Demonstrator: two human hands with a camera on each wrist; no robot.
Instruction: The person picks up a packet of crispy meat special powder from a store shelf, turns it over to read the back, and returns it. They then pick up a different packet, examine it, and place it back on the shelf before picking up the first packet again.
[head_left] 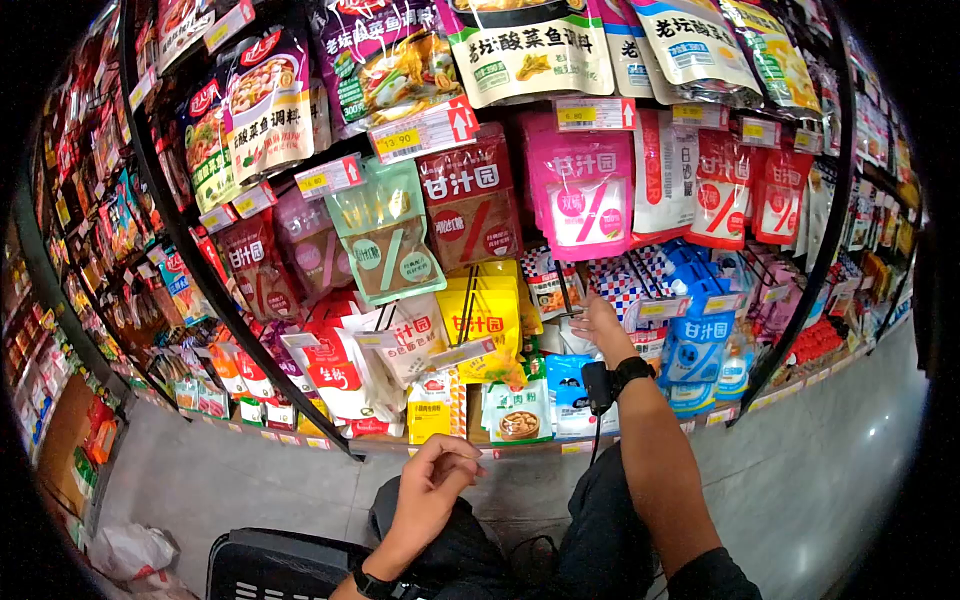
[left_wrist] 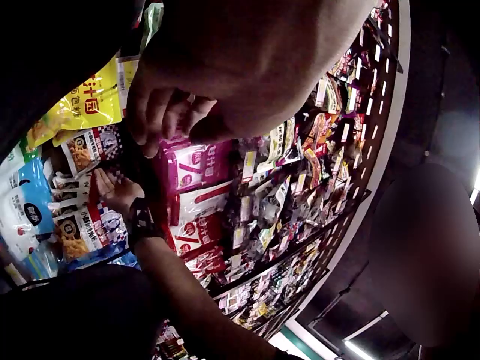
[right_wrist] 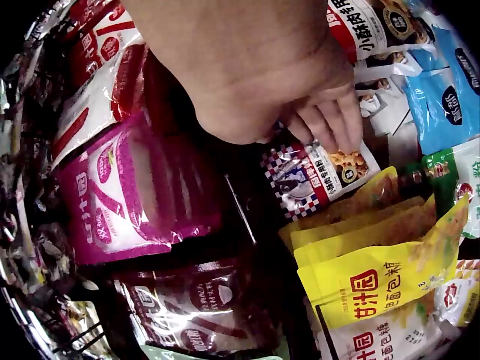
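My right hand (head_left: 603,328) reaches in among blue-and-red checkered packets of coating mix (head_left: 625,285) on the lower hooks. In the right wrist view, fingers (right_wrist: 330,120) lie fairly straight against a checkered packet (right_wrist: 315,176) with fried food pictured on it; the fingertips are partly hidden between packets. Low in front of the shelf, my left hand (head_left: 435,490) hangs with loosely curled fingers and nothing visible in it. Yellow sugar bags (head_left: 485,320) hang just left of the right hand, and blue bags (head_left: 695,345) to its right.
Pink sugar bags (head_left: 580,185) and brown sugar bags (head_left: 470,190) hang above on protruding hooks with price tags (head_left: 420,135). Dark posts (head_left: 810,230) divide the rack. A black basket (head_left: 270,560) stands at the lower left, near a white plastic bag (head_left: 130,550) on the floor.
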